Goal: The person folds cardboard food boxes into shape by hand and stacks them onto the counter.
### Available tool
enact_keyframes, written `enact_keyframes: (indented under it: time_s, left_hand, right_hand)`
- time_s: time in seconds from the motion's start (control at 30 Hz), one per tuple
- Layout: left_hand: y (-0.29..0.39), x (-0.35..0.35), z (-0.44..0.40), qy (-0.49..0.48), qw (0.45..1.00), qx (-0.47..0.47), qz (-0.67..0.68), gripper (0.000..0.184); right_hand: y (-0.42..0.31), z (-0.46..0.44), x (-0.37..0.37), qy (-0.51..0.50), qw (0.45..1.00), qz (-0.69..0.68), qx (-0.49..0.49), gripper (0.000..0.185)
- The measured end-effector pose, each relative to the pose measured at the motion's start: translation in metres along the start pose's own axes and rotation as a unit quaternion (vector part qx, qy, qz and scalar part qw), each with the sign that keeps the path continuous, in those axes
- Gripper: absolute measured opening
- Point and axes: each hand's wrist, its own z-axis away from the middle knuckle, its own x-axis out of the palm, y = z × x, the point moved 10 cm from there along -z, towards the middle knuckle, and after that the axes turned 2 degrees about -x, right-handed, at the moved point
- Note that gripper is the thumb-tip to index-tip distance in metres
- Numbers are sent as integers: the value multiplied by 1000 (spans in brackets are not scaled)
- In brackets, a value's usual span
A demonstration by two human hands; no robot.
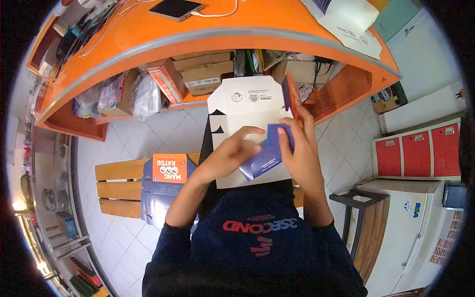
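Observation:
A partly folded cardboard box (250,111) rests on the person's lap, its white inside facing up with small printing and a square code on the far flap. A purple-blue flap (269,151) is folded over the near right part. My right hand (301,148) grips the right side, its thumb on the purple flap and fingers by the raised orange side panel (295,94). My left hand (232,152) lies over the white panel at the flap's left edge, thumb and forefinger apart; its other fingers are partly hidden.
A flat purple and orange box (168,185) lies on a slatted wooden bench (118,183) at left. Ahead curves an orange desk (148,42) with a phone (175,9), a white cardboard piece (351,32) and packed shelves. Red lockers (415,153) and a wooden chair (363,222) stand right.

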Motion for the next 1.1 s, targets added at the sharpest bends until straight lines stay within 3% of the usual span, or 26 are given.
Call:
enact_keyframes:
  time_s: [0.2,0.33,0.37,0.43,0.47,0.5,0.53,0.57,0.6,0.67,0.7,0.8,0.87,0.9,0.97,1.0,1.1]
  left_hand:
    - [10,9,-9,-4,998,49,28,40]
    - [35,14,-11,15,996,84,-32,42]
    - [35,13,-11,6,998,63,19,63]
    - [66,-8,2,36,973,223,44,89]
    - [72,-26,10,73,958,278,5,103]
    - [76,-44,19,116,936,330,-36,117]
    - [80,-62,30,165,909,375,-77,131]
    - [86,-67,36,182,902,364,-147,125]
    - [90,-68,41,199,890,350,-214,119]
    - [90,-37,40,107,867,333,-354,94]
    - [84,-22,39,61,848,318,-419,82]
    - [63,9,44,-66,850,312,-419,49]
    - [78,3,54,30,806,335,-487,39]
    - [86,0,60,78,780,343,-518,35]
    - [87,-14,57,124,791,278,-531,32]
    - [85,-22,54,146,796,244,-535,31]
    - [86,-13,42,145,786,277,-533,22]
  right_hand:
    - [-14,1,9,-95,979,-151,-95,12]
    - [1,-1,6,-124,979,-162,3,11]
    - [4,-7,-3,-99,981,-168,10,10]
    - [38,-10,-19,-61,983,-165,46,18]
    - [71,-4,-34,29,956,-263,127,23]
    - [113,8,-40,134,884,-374,245,26]
    - [119,4,-51,135,827,-498,222,33]
    - [122,-5,-55,134,759,-621,142,32]
    - [130,-9,-53,120,727,-668,106,33]
    - [156,-15,-31,112,713,-687,81,35]
    - [174,-18,-14,123,722,-676,80,36]
    - [236,-22,44,175,771,-608,73,39]
    - [273,-14,82,191,817,-537,83,42]
    - [290,-1,103,161,855,-478,118,43]
    - [310,26,149,23,942,-267,204,54]
    - [317,41,172,-17,946,-242,217,55]
    - [259,57,163,-92,949,-167,251,53]
